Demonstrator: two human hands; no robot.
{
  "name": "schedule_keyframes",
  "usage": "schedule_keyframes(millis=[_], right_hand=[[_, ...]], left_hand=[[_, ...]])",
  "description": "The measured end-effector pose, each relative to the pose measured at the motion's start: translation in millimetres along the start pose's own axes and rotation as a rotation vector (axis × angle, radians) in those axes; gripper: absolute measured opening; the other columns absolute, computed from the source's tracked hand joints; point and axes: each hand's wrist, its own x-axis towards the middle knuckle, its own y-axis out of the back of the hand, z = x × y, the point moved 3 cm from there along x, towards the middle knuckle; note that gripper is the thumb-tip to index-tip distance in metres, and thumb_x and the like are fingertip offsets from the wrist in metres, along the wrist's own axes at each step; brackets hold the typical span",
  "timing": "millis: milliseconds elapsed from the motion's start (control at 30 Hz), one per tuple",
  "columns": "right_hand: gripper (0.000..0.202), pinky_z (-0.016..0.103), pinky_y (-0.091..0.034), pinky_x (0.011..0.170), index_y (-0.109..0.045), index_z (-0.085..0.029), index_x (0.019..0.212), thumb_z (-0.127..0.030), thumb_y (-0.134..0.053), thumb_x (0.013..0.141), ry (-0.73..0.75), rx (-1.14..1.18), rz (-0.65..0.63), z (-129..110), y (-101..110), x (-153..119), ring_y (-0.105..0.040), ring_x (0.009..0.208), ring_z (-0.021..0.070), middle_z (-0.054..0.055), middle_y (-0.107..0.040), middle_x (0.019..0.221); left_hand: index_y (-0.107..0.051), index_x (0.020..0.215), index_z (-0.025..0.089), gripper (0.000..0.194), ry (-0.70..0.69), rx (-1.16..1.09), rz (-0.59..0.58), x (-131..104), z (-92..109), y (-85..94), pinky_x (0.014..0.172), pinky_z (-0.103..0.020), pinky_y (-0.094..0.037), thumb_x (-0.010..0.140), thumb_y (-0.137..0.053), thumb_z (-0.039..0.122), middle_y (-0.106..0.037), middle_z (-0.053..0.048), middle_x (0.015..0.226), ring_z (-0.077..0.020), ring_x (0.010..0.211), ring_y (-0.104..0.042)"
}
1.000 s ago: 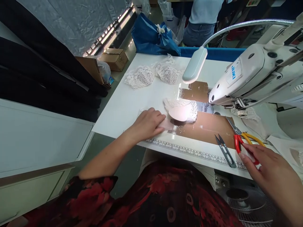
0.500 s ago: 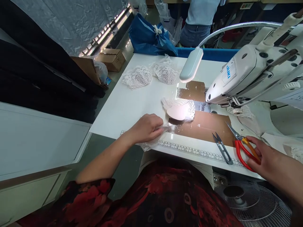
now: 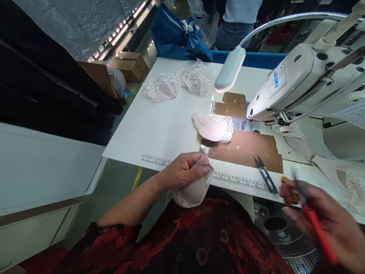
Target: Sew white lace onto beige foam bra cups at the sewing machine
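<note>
My left hand (image 3: 186,169) pinches the upper edge of a pale bra cup (image 3: 191,194), which hangs over the table's front edge against my shirt. Off to the right, my right hand (image 3: 322,217) is closed around red- and orange-handled scissors (image 3: 316,228), raised from the table and blurred by motion. Dark thread snips (image 3: 265,175) lie on the table edge between the two hands. A pale cup with lace (image 3: 215,130) rests beyond my left hand, partly over brown cardboard (image 3: 248,148). Two white lace cups (image 3: 162,87) lie further back.
A white JUKI sewing machine (image 3: 296,83) stands on the right, with a lamp (image 3: 230,68) reaching over the table. A printed ruler (image 3: 236,182) runs along the front edge. Lacy fabric (image 3: 353,182) lies far right. A blue bag (image 3: 179,36) and a person (image 3: 236,26) are behind.
The right hand has lifted the scissors off the table and turned them. My left hand has come nearer my body, bringing the bra cup into fuller view.
</note>
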Motion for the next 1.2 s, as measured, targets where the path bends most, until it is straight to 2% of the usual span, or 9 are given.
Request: schedule_keyframes(millis=[67,100,167,267,467,600,800,967,1200], right_hand=[[0.040,0.030,-0.059,0.071,-0.055,-0.029,0.122,-0.044,-0.062,0.085,0.049,0.184,-0.221,-26,-19,13,-0.070,0.083,0.0220,0.005,-0.071,0.100],[0.039,0.031,-0.058,0.069,-0.056,-0.027,0.121,-0.043,-0.062,0.086,0.045,0.210,-0.273,-36,-26,20,-0.068,0.078,0.0208,0.005,-0.070,0.097],[0.040,0.033,-0.056,0.072,-0.056,-0.026,0.122,-0.042,-0.063,0.086,0.051,0.195,-0.330,-51,-37,32,-0.067,0.082,0.0212,0.006,-0.070,0.101],[0.042,0.034,-0.055,0.076,-0.057,-0.027,0.123,-0.041,-0.065,0.084,0.081,0.140,-0.344,-62,-46,41,-0.066,0.090,0.0228,0.006,-0.070,0.105],[0.041,0.033,-0.053,0.077,-0.057,-0.026,0.121,-0.041,-0.065,0.084,0.118,0.133,-0.417,-72,-54,45,-0.065,0.092,0.0218,0.005,-0.069,0.106],[0.040,0.033,-0.051,0.075,-0.056,-0.026,0.120,-0.042,-0.065,0.085,0.118,0.097,-0.450,-77,-57,49,-0.065,0.091,0.0214,0.004,-0.069,0.103],[0.041,0.033,-0.050,0.076,-0.055,-0.024,0.121,-0.041,-0.064,0.086,0.140,0.130,-0.479,-80,-56,52,-0.064,0.091,0.0211,0.006,-0.069,0.104],[0.038,0.029,-0.049,0.072,-0.055,-0.023,0.119,-0.038,-0.064,0.086,0.163,0.148,-0.469,-82,-55,52,-0.064,0.085,0.0190,0.004,-0.069,0.099],[0.030,0.025,-0.046,0.061,-0.056,-0.020,0.115,-0.036,-0.060,0.090,0.269,0.124,-0.411,-77,-59,51,-0.063,0.068,0.0152,0.000,-0.068,0.080]], left_hand=[[-0.062,0.084,0.013,0.025,0.015,-0.034,0.021,3,-3,-9.7,0.051,-0.018,-0.037,0.086,-0.063,0.039,-0.052,0.001,0.066,-0.0072,0.057,-0.043],[-0.064,0.085,0.013,0.026,0.021,-0.046,0.034,3,-5,-12.6,0.051,-0.018,-0.038,0.085,-0.064,0.039,-0.053,0.001,0.066,-0.0076,0.058,-0.044],[-0.066,0.085,0.012,0.027,0.030,-0.078,0.056,3,-7,-15.0,0.052,-0.018,-0.040,0.084,-0.067,0.040,-0.055,-0.001,0.068,-0.0085,0.060,-0.046],[-0.067,0.085,0.012,0.031,0.058,-0.166,0.081,1,-11,-13.4,0.052,-0.018,-0.042,0.083,-0.068,0.043,-0.057,-0.002,0.068,-0.0089,0.060,-0.048],[-0.071,0.088,0.011,0.031,0.051,-0.233,0.097,-1,-20,-13.5,0.062,-0.021,-0.045,0.082,-0.070,0.042,-0.064,-0.004,0.075,-0.0113,0.067,-0.054],[-0.069,0.081,0.010,0.031,0.040,-0.261,0.113,1,-23,-15.1,0.059,-0.020,-0.042,0.081,-0.072,0.042,-0.060,-0.003,0.070,-0.0098,0.063,-0.051],[-0.066,0.076,0.010,0.035,0.009,-0.294,0.060,2,-21,-16.6,0.054,-0.019,-0.038,0.078,-0.075,0.044,-0.055,-0.001,0.066,-0.0083,0.059,-0.046],[-0.065,0.076,0.010,0.038,0.022,-0.309,0.076,2,-22,-17.1,0.052,-0.019,-0.038,0.075,-0.076,0.046,-0.054,0.000,0.064,-0.0082,0.057,-0.046],[-0.065,0.074,0.009,0.033,0.010,-0.304,0.081,1,-21,-17.0,0.050,-0.018,-0.037,0.079,-0.074,0.041,-0.053,0.000,0.063,-0.0069,0.056,-0.044]])
